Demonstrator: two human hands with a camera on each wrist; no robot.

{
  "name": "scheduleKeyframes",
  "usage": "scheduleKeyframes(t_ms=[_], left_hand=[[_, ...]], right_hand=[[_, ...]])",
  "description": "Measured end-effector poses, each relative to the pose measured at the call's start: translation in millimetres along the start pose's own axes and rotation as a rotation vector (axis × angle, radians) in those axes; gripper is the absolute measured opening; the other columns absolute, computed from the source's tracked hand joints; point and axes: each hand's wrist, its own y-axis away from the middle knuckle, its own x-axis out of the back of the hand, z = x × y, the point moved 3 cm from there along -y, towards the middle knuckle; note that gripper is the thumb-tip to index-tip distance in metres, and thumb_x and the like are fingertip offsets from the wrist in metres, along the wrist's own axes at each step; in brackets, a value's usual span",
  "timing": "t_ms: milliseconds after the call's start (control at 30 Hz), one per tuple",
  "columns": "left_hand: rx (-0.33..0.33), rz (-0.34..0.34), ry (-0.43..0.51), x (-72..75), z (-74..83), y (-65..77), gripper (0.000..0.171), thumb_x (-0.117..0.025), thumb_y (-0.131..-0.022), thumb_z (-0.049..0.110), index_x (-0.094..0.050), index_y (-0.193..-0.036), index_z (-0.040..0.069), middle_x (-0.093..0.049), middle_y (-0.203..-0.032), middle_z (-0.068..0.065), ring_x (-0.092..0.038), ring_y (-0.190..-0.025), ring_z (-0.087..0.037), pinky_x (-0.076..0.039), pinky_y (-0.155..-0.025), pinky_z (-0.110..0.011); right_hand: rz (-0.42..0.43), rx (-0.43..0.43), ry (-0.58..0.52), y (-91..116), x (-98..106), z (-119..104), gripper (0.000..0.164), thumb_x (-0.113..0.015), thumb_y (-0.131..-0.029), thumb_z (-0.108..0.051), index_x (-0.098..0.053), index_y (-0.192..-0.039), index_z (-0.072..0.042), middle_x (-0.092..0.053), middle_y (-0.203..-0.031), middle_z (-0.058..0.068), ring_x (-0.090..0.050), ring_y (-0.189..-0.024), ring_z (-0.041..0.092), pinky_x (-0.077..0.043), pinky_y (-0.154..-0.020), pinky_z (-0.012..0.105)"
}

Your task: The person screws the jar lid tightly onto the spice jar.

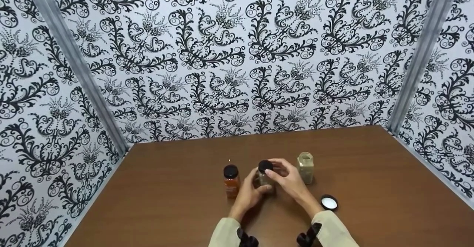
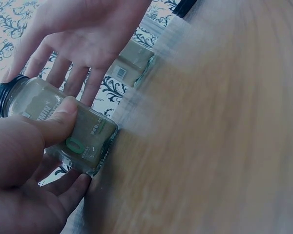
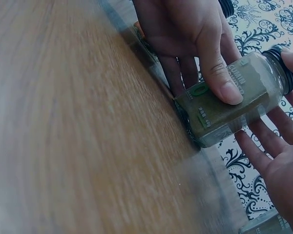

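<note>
A clear spice jar (image 1: 265,180) of brownish-green powder, its label seeming to read cumin, stands at the middle of the table with a black lid (image 1: 265,166) on it. Around its body, my left hand (image 1: 250,194) grips it, the thumb lying across the label in both wrist views. My right hand (image 1: 290,179) holds the lid, thumb on its near side; its other fingers reach behind the jar in the right wrist view. Just right of the hands is a lidless jar (image 1: 306,170) of pale greenish powder. A loose black lid (image 1: 329,203) lies white inside up, near the right forearm.
Left of my left hand stands a jar of orange-red spice (image 1: 232,186) with a black lid, close to the fingers. Patterned walls (image 1: 222,58) border the brown table (image 1: 166,187) at the back and sides.
</note>
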Motion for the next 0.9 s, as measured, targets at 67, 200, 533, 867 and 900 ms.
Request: scheduleKeyframes(t_ms=[67, 200, 533, 867, 900], left_hand=[[-0.003, -0.005, 0.01, 0.2, 0.2, 0.0, 0.056, -0.076, -0.087, 0.012, -0.054, -0.139, 0.005, -0.065, -0.131, -0.019, -0.063, -0.12, -0.035, -0.051, -0.103, -0.049], [-0.008, -0.021, 0.045, 0.2, 0.7, -0.1, 0.056, -0.075, -0.088, 0.011, -0.053, -0.139, 0.005, -0.065, -0.129, -0.019, -0.063, -0.118, -0.034, -0.052, -0.101, -0.044], [0.001, -0.017, 0.019, 0.0, 0.9, 0.8, 0.057, -0.075, -0.088, 0.013, -0.053, -0.14, 0.007, -0.066, -0.129, -0.016, -0.064, -0.116, -0.03, -0.053, -0.1, -0.04], [0.003, -0.011, 0.043, 0.1, 0.2, 0.3, 0.057, -0.076, -0.087, 0.011, -0.053, -0.139, 0.006, -0.066, -0.127, -0.017, -0.065, -0.115, -0.03, -0.053, -0.098, -0.036], [0.006, -0.01, 0.044, 0.0, 0.4, 0.5, 0.057, -0.076, -0.087, 0.011, -0.053, -0.139, 0.007, -0.066, -0.127, -0.017, -0.065, -0.115, -0.03, -0.053, -0.098, -0.036]], right_hand=[[-0.007, 0.0, -0.003, 0.0, 0.4, 0.1, 0.039, -0.072, -0.091, -0.008, -0.061, -0.128, -0.001, -0.068, -0.123, 0.022, -0.068, -0.108, 0.018, -0.054, -0.094, 0.022], [-0.03, 0.004, 0.004, 0.1, 1.5, -0.5, 0.045, -0.068, -0.094, -0.01, -0.057, -0.137, -0.001, -0.067, -0.126, 0.022, -0.067, -0.109, 0.018, -0.052, -0.096, 0.02], [-0.011, 0.03, 0.013, -0.7, 1.5, -0.1, 0.037, -0.069, -0.093, -0.008, -0.064, -0.129, -0.002, -0.068, -0.125, 0.02, -0.065, -0.108, 0.008, -0.051, -0.096, 0.02], [-0.006, 0.015, -0.001, -0.2, 1.4, -0.2, 0.036, -0.071, -0.091, -0.008, -0.064, -0.126, -0.003, -0.069, -0.122, 0.02, -0.067, -0.111, 0.021, -0.053, -0.097, 0.024], [-0.006, 0.017, 0.001, 0.0, 1.5, 0.0, 0.037, -0.071, -0.091, -0.008, -0.063, -0.127, -0.003, -0.069, -0.122, 0.02, -0.067, -0.111, 0.022, -0.053, -0.096, 0.024]])
